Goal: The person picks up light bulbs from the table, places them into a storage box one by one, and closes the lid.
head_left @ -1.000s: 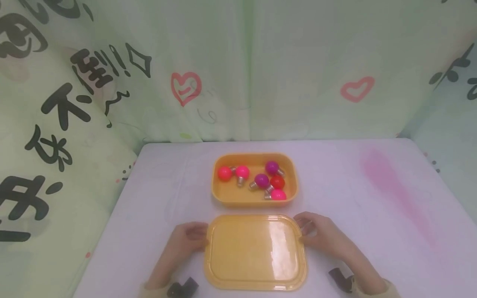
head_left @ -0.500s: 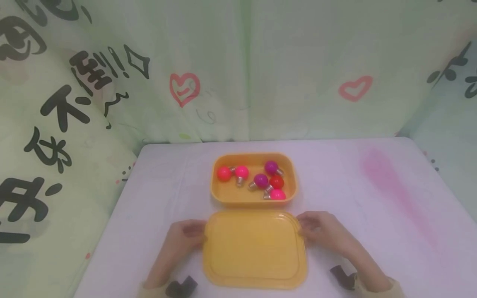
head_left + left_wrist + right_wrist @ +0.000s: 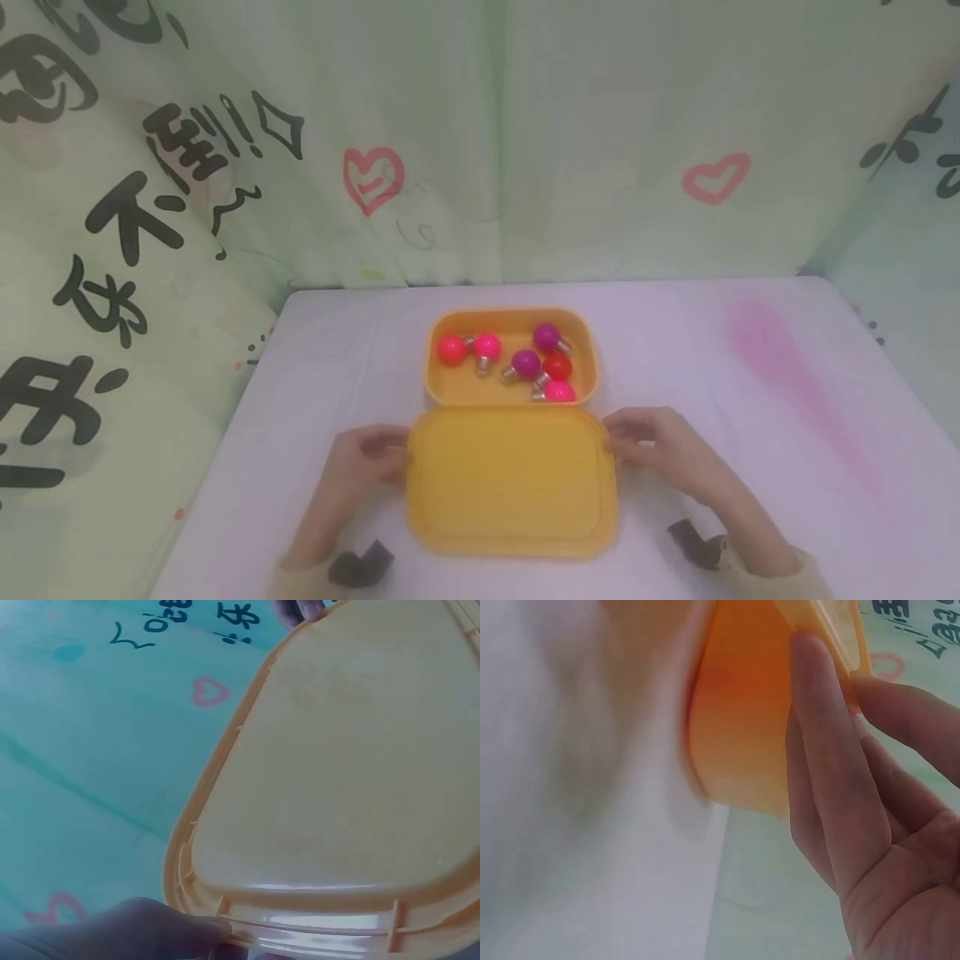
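Both hands hold a yellow plastic lid (image 3: pixel 512 483) by its short sides in the head view. My left hand (image 3: pixel 360 458) pinches its left edge; in the left wrist view the thumb lies on the ribbed rim of the lid (image 3: pixel 337 765). My right hand (image 3: pixel 671 454) pinches the right edge, and the right wrist view shows thumb and fingers on the lid's corner (image 3: pixel 829 622). Just behind, an orange-yellow box (image 3: pixel 465 392) holds several small light bulbs, among them a purple bulb (image 3: pixel 527 363) and a pink bulb (image 3: pixel 488 347). The lid's far edge overlaps the box's near wall in the head view.
A white-covered table (image 3: pixel 337 358) lies under everything, with a pink stain (image 3: pixel 780 367) at right. A green curtain (image 3: pixel 570 125) with hearts and black writing hangs behind and to the sides.
The hands have moved the lid away from me, up to the near side of the box. Its glare has gone. The box and bulbs have stayed in place.
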`<state>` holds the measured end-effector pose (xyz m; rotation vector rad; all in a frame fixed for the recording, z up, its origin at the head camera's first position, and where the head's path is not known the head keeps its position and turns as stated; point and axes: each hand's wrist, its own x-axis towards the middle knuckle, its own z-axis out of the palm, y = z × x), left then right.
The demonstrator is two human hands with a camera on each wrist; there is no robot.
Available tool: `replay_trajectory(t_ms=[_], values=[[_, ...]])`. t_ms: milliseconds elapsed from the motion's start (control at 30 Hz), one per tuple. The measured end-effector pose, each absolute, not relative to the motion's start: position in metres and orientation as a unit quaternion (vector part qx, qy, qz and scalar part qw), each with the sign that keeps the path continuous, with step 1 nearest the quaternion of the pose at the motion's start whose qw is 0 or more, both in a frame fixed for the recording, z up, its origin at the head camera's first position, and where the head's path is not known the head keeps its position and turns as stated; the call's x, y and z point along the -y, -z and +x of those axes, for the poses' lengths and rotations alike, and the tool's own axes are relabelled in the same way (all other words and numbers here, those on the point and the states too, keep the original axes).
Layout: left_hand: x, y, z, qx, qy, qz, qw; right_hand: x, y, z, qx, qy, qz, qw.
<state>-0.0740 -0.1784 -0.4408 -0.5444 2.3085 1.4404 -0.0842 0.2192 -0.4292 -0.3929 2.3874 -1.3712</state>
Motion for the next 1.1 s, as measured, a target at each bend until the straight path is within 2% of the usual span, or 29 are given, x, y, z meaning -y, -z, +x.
replay_trajectory(t_ms=[300,1100], values=[[0.178,0.425,-0.080,-0.816,-0.531,-0.173,0.149,-0.222,0.412,-0.089,-0.825,0.520,-0.158,0.153],[0.177,0.385,-0.104,-0.804,-0.580,-0.107,0.077,-0.218,0.373,-0.107,-0.834,0.525,-0.139,0.098]])
